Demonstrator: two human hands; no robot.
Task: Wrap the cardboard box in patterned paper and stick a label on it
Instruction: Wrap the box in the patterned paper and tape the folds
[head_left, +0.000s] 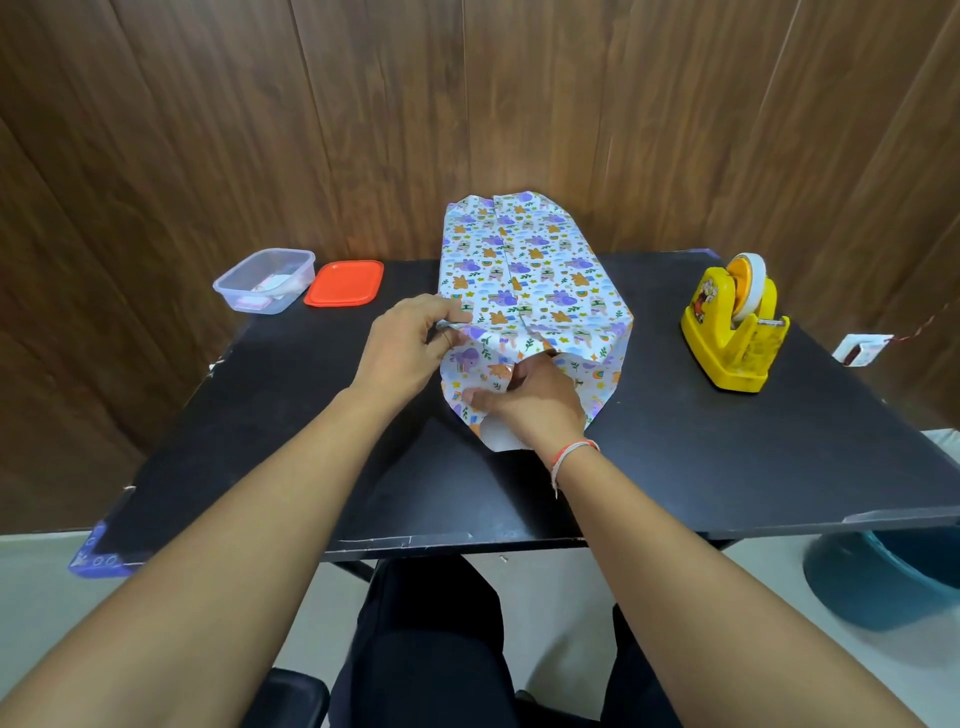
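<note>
From the head view, the box (535, 275) stands in the middle of the black surface (675, 457), its far end against the wooden wall, already covered in the patterned paper (561, 244), with a seam running down the top toward me. I take the box as my landmark. My left hand (402, 353) is at the box's near left corner, fingers (452, 312) curled and pinching a fold of the paper at that edge. My right hand (540, 402) is at the box's near end, fingers curled round the loose paper there and pressing it in against the end face; a white strip of the paper's underside (496, 434) pokes out below this hand onto the surface. A red and white thread (571, 452) circles my right wrist. Left of the box, toward the far edge, lies a red lid (344, 283), and just beyond that, farther left, a clear plastic tub (265, 280) with small white and pink slips inside; I cannot tell what is printed on them. Right of the box, well apart from it, stands a yellow tape dispenser (735, 332) carrying a roll of tape (748, 283). Farther right of the box, past the surface's edge, a small white packet (862, 349) shows. Nearer to me than the box, below the surface's front edge, my dark-clothed legs (431, 634) are visible, and a blue tub (883, 577) sits on the floor to the right.
</note>
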